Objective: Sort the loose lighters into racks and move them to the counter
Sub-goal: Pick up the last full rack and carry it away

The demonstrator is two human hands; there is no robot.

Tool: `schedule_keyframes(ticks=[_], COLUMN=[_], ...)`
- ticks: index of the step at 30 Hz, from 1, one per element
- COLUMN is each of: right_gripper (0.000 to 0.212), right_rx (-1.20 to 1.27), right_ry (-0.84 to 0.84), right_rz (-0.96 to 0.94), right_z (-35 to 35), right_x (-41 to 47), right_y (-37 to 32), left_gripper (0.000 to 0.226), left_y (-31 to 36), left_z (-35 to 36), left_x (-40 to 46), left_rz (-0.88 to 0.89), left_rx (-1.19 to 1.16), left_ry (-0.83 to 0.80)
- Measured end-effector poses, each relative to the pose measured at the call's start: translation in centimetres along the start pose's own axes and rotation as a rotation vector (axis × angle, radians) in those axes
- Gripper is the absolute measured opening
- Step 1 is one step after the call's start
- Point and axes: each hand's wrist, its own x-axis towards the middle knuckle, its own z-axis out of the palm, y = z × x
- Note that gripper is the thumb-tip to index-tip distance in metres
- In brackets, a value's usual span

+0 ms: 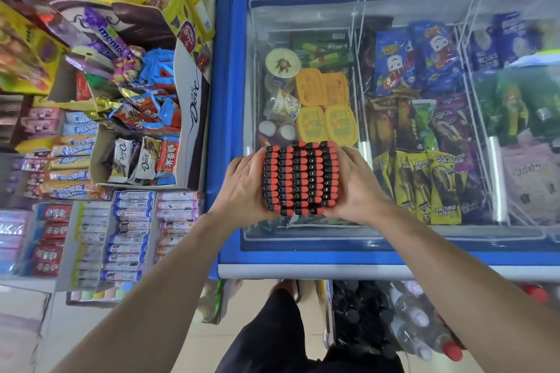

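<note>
A full rack of lighters point(300, 179), with several rows of red and black tops, is held up between both hands above the near left part of the freezer's glass lid point(303, 24). My left hand point(242, 188) grips the rack's left side, fingers curled round its edge. On the other side my right hand point(354, 188) grips the right edge the same way. The rack's underside and body are hidden by the lighter tops and my hands.
A blue chest freezer point(224, 130) full of ice creams fills the centre and right. Shelves of sweets, a Dove chocolate box point(145, 157) and gum packs point(127, 236) stand on the left. Bottled drinks point(418, 327) lie on the floor by my legs.
</note>
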Motion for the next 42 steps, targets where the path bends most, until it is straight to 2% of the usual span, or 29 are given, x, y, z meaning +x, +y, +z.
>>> schedule_keyframes(ticks=[10, 14, 19, 25, 28, 33, 35, 39, 42], right_gripper=[0.138, 0.146, 0.148, 0.131, 0.125, 0.13, 0.126, 0.139, 0.136], right_rx=[0.058, 0.011, 0.0, -0.015, -0.022, -0.058, -0.052, -0.068, -0.099], right_ry=[0.016, -0.034, -0.121, -0.193, -0.237, -0.32, -0.351, -0.429, -0.468], right_rz=[-0.15, -0.198, -0.349, -0.508, -0.559, -0.634, -0.673, -0.723, -0.719], right_z=[-2.4, -3.6, -5.5, -4.6, -2.9, 1.5, 3.4, 8.6, 13.2], right_x=[-3.5, -5.4, -9.6, -13.5, -14.7, -15.9, -16.6, -17.0, -17.2], right_y=[-1.9, -3.3, -6.8, -12.4, -16.2, -23.0, -26.5, -34.0, -39.8], left_gripper=[0.125, 0.121, 0.121, 0.131, 0.132, 0.122, 0.119, 0.119, 0.12], left_y=[3.2, 5.2, 8.0, 9.4, 9.6, 8.0, 6.4, 1.7, -2.2], left_z=[-1.9, -2.4, -2.2, -2.4, -2.7, -3.6, -3.9, -4.9, -6.4], left_x=[-5.3, -9.1, -15.9, -25.0, -29.9, -38.0, -41.4, -48.6, -53.9], left_rz=[-0.048, -0.113, -0.193, -0.319, -0.433, -0.468, -0.497, -0.599, -0.663], left_rx=[-0.056, -0.081, -0.175, -0.214, -0.211, -0.295, -0.318, -0.321, -0.314], left_ry=[0.053, 0.091, 0.179, 0.285, 0.335, 0.437, 0.465, 0.487, 0.513])
